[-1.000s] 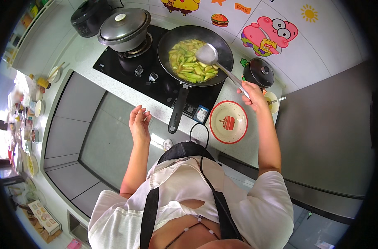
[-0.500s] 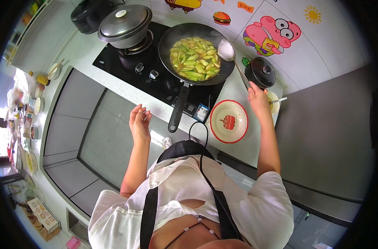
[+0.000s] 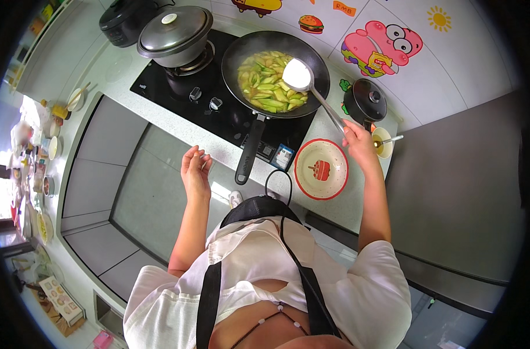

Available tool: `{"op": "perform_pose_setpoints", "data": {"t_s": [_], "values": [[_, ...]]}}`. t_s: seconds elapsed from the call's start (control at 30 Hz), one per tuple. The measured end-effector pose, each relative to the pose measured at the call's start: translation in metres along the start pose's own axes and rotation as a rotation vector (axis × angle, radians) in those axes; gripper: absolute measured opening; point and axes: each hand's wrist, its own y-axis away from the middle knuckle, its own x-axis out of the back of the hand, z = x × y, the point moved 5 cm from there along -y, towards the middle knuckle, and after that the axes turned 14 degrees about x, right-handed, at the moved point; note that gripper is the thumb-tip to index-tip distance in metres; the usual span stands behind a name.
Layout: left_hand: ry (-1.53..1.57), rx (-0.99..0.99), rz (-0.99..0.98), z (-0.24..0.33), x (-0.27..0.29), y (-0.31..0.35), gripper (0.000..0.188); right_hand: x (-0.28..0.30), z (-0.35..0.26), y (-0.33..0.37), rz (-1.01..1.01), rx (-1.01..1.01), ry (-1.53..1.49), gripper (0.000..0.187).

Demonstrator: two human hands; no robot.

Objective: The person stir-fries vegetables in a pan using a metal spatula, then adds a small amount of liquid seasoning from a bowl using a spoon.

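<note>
At twelve o'clock, cut green vegetables [image 3: 263, 87] are held in a black wok [image 3: 240, 53]; over it, a metal spatula [image 3: 315, 92] is clasped by the closed grip of the right hand [image 3: 361, 143]. At nine, the left hand [image 3: 195, 170] is held empty, half-curled.

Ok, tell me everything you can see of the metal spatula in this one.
The spatula looks like shiny metal, with a broad, rounded blade, washed out white by glare, and a long, slim handle. It slants across the right side of the dark wok, blade up and to the left, over the green vegetable pieces. The right hand grips the handle's lower end. Whether the blade touches the food is unclear.
</note>
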Motion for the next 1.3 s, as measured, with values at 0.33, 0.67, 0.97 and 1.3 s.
{"op": "perform_pose_setpoints", "data": {"t_s": [0.33, 0.67, 0.97, 1.3], "values": [[0.0, -0.007, -0.001, 0.003, -0.001, 0.003, 0.018, 0.002, 0.011, -0.003, 0.022, -0.034, -0.002, 0.034], [-0.004, -0.014, -0.006, 0.004, 0.0, 0.003, 0.018, -0.004, -0.005, 0.007, 0.034, 0.054, 0.096, 0.034], [-0.007, -0.011, 0.003, 0.006, -0.001, 0.003, 0.018, -0.003, 0.013, 0.006, 0.032, -0.012, -0.062, 0.033], [-0.037, 0.006, 0.002, 0.003, -0.002, 0.0, 0.019, -0.037, -0.011, -0.022, -0.042, -0.138, -0.535, 0.042]]}}
